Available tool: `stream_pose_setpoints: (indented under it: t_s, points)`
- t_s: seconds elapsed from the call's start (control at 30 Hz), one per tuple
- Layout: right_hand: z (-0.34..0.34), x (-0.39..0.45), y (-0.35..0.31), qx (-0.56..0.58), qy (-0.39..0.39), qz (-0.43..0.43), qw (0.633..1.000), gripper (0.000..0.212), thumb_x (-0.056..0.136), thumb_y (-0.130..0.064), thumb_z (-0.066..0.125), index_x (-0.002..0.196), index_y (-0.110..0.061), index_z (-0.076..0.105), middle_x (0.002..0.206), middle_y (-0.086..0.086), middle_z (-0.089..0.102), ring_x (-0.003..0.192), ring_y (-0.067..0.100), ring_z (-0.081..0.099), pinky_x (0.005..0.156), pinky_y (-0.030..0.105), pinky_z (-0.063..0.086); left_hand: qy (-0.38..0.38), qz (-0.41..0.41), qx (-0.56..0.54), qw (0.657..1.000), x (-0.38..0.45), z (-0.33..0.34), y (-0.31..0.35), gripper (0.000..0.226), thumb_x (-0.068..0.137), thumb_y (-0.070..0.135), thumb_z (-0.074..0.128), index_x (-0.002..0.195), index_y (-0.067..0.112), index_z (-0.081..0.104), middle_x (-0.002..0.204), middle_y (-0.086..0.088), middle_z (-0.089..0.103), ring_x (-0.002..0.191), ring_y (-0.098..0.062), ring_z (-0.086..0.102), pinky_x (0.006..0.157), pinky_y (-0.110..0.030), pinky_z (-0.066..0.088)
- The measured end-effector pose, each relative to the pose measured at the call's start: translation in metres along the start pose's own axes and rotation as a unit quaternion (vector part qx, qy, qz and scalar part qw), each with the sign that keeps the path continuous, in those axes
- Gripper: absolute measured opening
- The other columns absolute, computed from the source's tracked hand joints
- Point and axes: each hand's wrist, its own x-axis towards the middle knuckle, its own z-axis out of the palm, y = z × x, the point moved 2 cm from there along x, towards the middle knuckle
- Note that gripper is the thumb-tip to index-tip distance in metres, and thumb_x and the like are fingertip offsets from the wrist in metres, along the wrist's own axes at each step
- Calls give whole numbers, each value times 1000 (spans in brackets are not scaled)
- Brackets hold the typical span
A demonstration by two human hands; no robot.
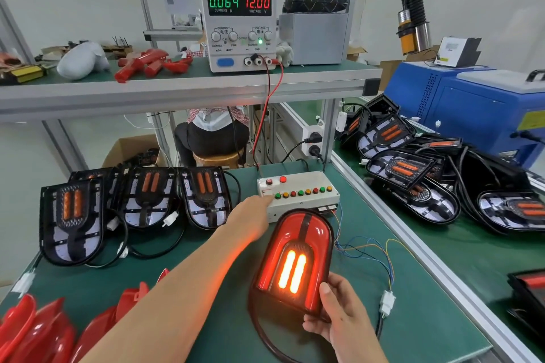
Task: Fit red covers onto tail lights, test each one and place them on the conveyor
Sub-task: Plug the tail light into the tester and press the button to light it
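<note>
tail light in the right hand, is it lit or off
Lit: the two bars in the covered tail light glow bright orange while the left hand reaches to the test box.

Your right hand [339,315] has its grip on the lower edge of a red-covered tail light [295,259], thumb on its face, held tilted above the green tabletop [413,318]; its two centre bars glow orange. Your left hand [250,215] reaches to the white test box [298,194], fingertips at its leftmost buttons. The DC power supply [239,23] on the shelf reads 0.064 A and 12.00 V. Uncovered tail lights [141,200] lie in a row to your left, loose red covers [38,330] near you.
</note>
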Motion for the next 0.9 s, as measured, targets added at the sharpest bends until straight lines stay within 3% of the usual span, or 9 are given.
stream_pose_setpoints:
  t_s: [0.13, 0.27, 0.43, 0.7, 0.9]
  points:
    - [0, 1, 0, 11, 2, 5, 1000, 17, 103, -8, 50, 118, -11, 58, 89, 12, 74, 57, 31, 63, 51, 37, 59, 5, 4, 20, 1000, -1, -2, 1, 71, 94, -1, 48, 158, 25, 33, 144, -12, 50, 128, -32, 53, 98, -41, 49]
    - [1, -1, -2, 15, 1, 2, 1000, 17, 104, -9, 48, 118, -10, 58, 85, 11, 72, 57, 30, 62, 50, 36, 57, 44, 21, 25, 999, 3, -6, 3, 60, 92, 0, 54, 149, 17, 46, 140, -9, 41, 130, -28, 43, 103, -41, 49]
    - [0, -2, -3, 20, 3, 10, 1000, 16, 104, -10, 49, 118, -8, 58, 84, 15, 71, 59, 30, 62, 51, 36, 57, 20, 54, 10, 998, 10, -6, 18, 71, 94, 1, 54, 158, 21, 30, 154, -9, 36, 140, -30, 35, 108, -45, 45]
    - [1, -1, -5, 38, 11, 13, 999, 16, 105, -8, 46, 118, -5, 55, 74, 19, 67, 50, 29, 59, 45, 33, 57, 6, 52, 97, 994, 16, -1, 27, 68, 100, 2, 45, 160, 29, 29, 157, -18, 25, 144, -35, 26, 109, -48, 43]
    - [0, -2, -5, 32, 11, 9, 999, 17, 104, -9, 47, 118, -7, 56, 77, 21, 68, 54, 31, 59, 47, 34, 57, -6, 54, 97, 994, 16, -3, 26, 72, 99, 2, 50, 161, 30, 25, 160, -16, 22, 146, -34, 22, 111, -46, 39]
